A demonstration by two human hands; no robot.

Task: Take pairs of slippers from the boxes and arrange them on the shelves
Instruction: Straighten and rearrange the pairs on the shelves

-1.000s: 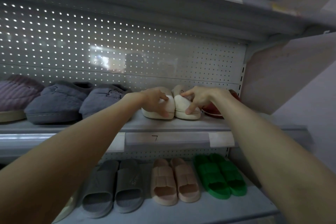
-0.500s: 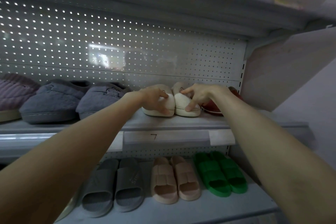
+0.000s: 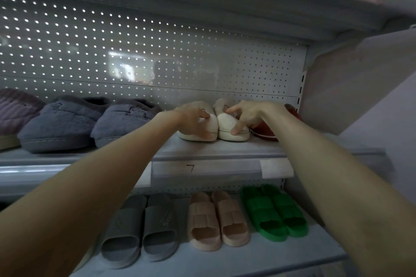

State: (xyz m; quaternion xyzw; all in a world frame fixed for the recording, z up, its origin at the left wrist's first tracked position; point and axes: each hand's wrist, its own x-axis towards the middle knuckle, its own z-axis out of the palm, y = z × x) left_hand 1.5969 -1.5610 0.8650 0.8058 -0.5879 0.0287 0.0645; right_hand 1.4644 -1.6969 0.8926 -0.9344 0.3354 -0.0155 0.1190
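two bare arms reach to the upper shelf (image 3: 202, 149). the left hand (image 3: 193, 119) curls fingers and thumb over the left cream slipper (image 3: 212, 123). the right hand (image 3: 247, 114) pinches the right cream slipper (image 3: 227, 124) between thumb and forefinger. the pair sits touching, right of the grey fuzzy slippers (image 3: 60, 122) and just left of a red slipper (image 3: 263, 131).

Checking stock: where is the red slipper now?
In the head view, the red slipper sits at the right end of the upper shelf, just right of the cream pair, partly behind the right hand.
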